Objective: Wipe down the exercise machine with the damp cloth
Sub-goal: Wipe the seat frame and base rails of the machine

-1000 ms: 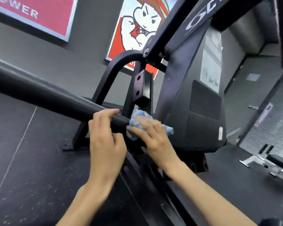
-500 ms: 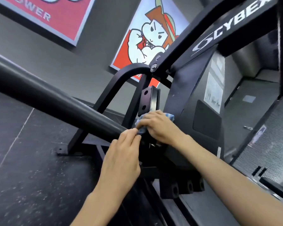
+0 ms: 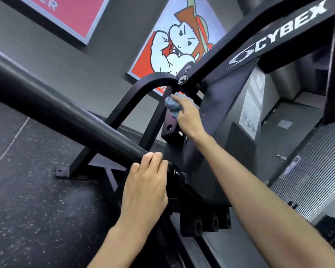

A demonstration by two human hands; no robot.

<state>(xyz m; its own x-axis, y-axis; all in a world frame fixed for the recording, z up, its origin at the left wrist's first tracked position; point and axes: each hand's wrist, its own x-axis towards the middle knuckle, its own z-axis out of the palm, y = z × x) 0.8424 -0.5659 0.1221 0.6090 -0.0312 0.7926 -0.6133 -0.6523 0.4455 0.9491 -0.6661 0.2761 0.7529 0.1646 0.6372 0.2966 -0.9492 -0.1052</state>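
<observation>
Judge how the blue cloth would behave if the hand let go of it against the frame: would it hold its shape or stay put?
The blue cloth looks floppy: it sits bunched in soft folds under the right hand. It probably would not stay put, since only that hand presses it against the machine's upright black frame. It seems light, being worked with one hand.

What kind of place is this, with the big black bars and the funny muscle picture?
Most likely a gym. A black exercise machine marked CYBEX fills the view, a poster of a cartoon figure flexing its arm hangs on the wall, and the floor is dark speckled rubber.
</observation>
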